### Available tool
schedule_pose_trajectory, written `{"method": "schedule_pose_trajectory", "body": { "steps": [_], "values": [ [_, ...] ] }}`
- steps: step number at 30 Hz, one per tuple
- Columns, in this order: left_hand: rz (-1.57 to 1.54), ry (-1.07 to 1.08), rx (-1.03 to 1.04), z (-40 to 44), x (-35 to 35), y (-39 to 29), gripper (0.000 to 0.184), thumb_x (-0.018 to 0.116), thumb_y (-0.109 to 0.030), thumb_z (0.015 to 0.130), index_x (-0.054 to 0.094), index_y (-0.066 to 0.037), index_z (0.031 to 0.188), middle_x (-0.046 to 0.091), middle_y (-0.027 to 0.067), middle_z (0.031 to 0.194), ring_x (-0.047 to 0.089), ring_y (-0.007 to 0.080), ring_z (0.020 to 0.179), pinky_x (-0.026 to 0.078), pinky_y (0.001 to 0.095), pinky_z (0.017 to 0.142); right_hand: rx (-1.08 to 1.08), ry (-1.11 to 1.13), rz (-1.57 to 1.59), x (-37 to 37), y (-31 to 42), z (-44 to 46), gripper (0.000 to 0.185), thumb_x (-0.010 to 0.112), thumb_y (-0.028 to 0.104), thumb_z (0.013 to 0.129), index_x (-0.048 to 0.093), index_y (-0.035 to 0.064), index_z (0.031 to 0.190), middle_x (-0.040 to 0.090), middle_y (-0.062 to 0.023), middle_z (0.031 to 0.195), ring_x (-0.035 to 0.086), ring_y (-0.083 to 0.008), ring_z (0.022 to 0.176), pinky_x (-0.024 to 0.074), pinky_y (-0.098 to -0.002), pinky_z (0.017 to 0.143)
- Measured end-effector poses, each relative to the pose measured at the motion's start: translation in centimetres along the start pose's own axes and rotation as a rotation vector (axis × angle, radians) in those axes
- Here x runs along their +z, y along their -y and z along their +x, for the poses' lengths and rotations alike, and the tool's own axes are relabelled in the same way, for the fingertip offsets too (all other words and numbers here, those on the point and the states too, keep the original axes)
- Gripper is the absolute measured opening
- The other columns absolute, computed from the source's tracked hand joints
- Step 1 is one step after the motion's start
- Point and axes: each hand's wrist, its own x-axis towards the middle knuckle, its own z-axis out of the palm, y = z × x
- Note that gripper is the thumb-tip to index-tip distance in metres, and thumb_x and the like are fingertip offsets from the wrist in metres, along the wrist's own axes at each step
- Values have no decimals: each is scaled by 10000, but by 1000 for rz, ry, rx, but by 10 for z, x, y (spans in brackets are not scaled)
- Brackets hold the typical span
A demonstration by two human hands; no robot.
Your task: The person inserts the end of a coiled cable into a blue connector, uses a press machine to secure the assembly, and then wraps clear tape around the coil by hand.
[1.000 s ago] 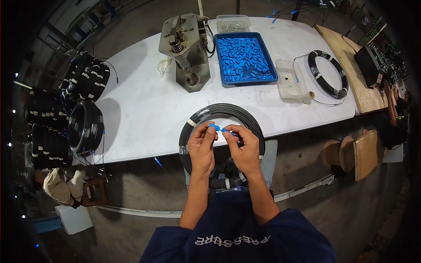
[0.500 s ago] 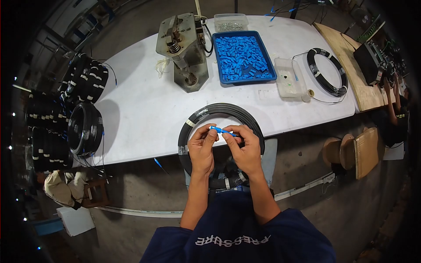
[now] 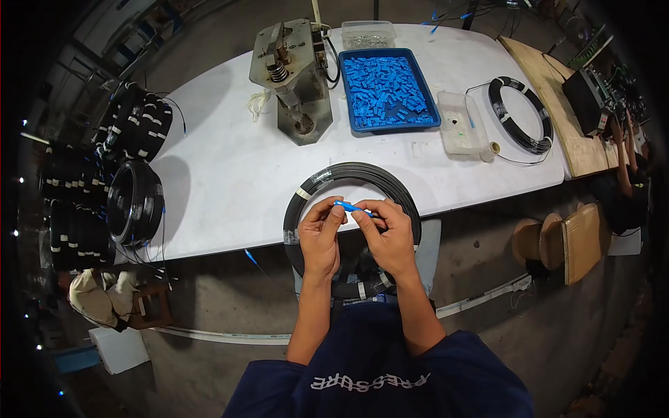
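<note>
Between my two hands, over a large coil of black cable [image 3: 352, 171], is a small blue connector [image 3: 348, 205]. My left hand [image 3: 322, 233] pinches its left end between thumb and fingers. The right end is in the closed fingers of my right hand [image 3: 383, 230]. The coil leans at the table's front edge, partly hidden behind my hands. Beyond it stands a blue tray [image 3: 391, 130] full of small blue parts. A metal press [image 3: 293, 73] with a spring is left of the tray.
Clear plastic boxes [image 3: 368, 28] [image 3: 460, 143] flank the tray. Another cable coil [image 3: 500, 111] lies at the right of the white table [image 3: 223, 153]. Black coils [image 3: 136, 202] are stacked at the left. At the far right, a person's arms [image 3: 622, 157] reach toward a dark device [image 3: 585, 104].
The gap between the blue pieces seen a second ago has closed, and they now form one line between my fingers. My hands have barely moved.
</note>
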Motion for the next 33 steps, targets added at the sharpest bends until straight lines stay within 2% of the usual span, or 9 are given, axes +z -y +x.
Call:
{"method": "schedule_pose_trajectory", "body": {
  "steps": [5, 9, 11, 17, 20, 22, 25, 28, 33],
  "values": [
    [9, 0, 0, 0, 0, -1, 207, 680, -84, 933, 660, -1, 1122, 673, 47, 917, 602, 103, 800, 506, 230, 749, -81, -44, -90, 1, -4, 1, 172, 737, 149, 874, 717, 8, 969, 625, -84, 761, 577, -201, 746, 517, -292, 641],
    [10, -9, -26, -1, 2, -4, 226, 712, -89, 911, 680, 21, 1106, 676, 51, 938, 580, 90, 820, 474, 230, 752, -95, -79, -87, 3, -7, 0, 187, 773, 167, 834, 725, 35, 957, 619, -62, 715, 546, -205, 679, 456, -314, 655],
    [18, -9, -31, -1, 1, -4, 226, 712, -90, 912, 679, 21, 1107, 672, 49, 931, 575, 89, 816, 471, 230, 747, -64, -64, -38, 2, -8, 0, 145, 777, 100, 824, 720, 41, 943, 601, -12, 680, 464, -130, 652, 381, -289, 660],
    [-8, -20, -6, 1, 2, -8, 243, 687, -88, 930, 652, 8, 1151, 638, 27, 875, 577, 98, 788, 482, 225, 727, -243, -105, -67, 2, -14, 2, 151, 758, 38, 794, 715, 38, 939, 522, -1, 649, 461, -127, 640, 383, -290, 661],
    [32, 14, 8, 1, -2, -7, 267, 721, -92, 907, 676, 16, 1147, 659, 39, 915, 573, 86, 821, 469, 229, 743, -231, -112, -95, 0, -12, 2, 134, 768, 97, 800, 715, 54, 916, 555, -27, 662, 500, -152, 602, 380, -313, 648],
    [132, 86, -24, 2, -5, -12, 247, 715, -73, 906, 681, 20, 1132, 679, 57, 968, 616, 104, 889, 496, 239, 812, -214, -109, -92, -3, -10, 2, 134, 766, 94, 804, 719, 54, 923, 553, -27, 663, 496, -148, 602, 374, -308, 648],
    [276, 148, -16, 3, -4, -25, 203, 705, -62, 907, 689, 4, 1098, 698, 85, 1029, 627, 128, 934, 492, 259, 825, -193, -84, -77, -6, -14, 1, 141, 763, 92, 810, 728, 54, 941, 552, -25, 665, 497, -146, 609, 372, -302, 648],
    [333, 183, -46, 4, -13, -29, 189, 699, -44, 908, 691, 32, 1081, 701, 83, 1032, 644, 136, 972, 506, 267, 901, -184, -32, -35, -6, -21, -1, 156, 762, 90, 813, 734, 54, 962, 554, -27, 667, 507, -148, 623, 383, -299, 647],
    [382, 170, -60, 2, -24, -31, 171, 699, -37, 905, 687, 38, 1059, 703, 82, 1011, 648, 134, 954, 510, 264, 889, -139, -2, 62, -1, -25, -5, 151, 757, 76, 815, 733, 46, 961, 559, -33, 669, 525, -151, 648, 404, -297, 648]
  ]
}}
